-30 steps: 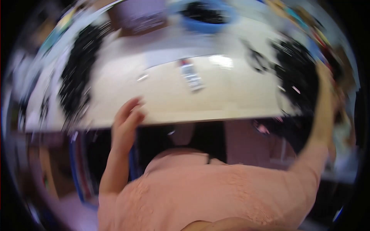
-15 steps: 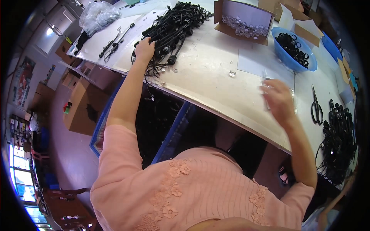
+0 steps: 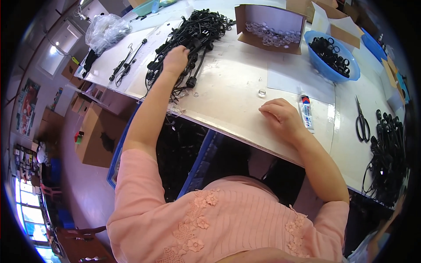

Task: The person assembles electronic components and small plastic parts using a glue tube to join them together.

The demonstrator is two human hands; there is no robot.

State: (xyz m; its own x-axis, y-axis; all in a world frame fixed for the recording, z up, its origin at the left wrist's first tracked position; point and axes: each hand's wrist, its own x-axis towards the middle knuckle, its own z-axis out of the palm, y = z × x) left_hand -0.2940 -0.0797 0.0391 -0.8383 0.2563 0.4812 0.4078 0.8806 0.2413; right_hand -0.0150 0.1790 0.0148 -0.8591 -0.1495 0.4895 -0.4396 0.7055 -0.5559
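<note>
At the far left of the table, my left hand (image 3: 176,60) reaches into a tangled heap of black cables (image 3: 206,27). Its fingers are curled round a black cable in the heap, their tips partly hidden. My right hand (image 3: 283,118) hovers over the near middle of the white table, fingers loosely bent, thumb apart, with nothing visible in it. Just right of it lies a white and blue squeeze tube (image 3: 305,111) with a red mark. A small clear ring (image 3: 262,93) sits beyond its fingertips.
At the back, a cardboard box (image 3: 269,46) holds many clear rings; beside it a blue bowl (image 3: 353,65) contains black rings. Black scissors (image 3: 361,122) and a bundle of black cables (image 3: 388,153) lie right. Blue crates (image 3: 197,162) stand below the table edge.
My right hand has moved left and nearer, off the squeeze tube, which now shows fully. My left hand has shifted slightly right over the cable heap. The whole view has tilted a little.
</note>
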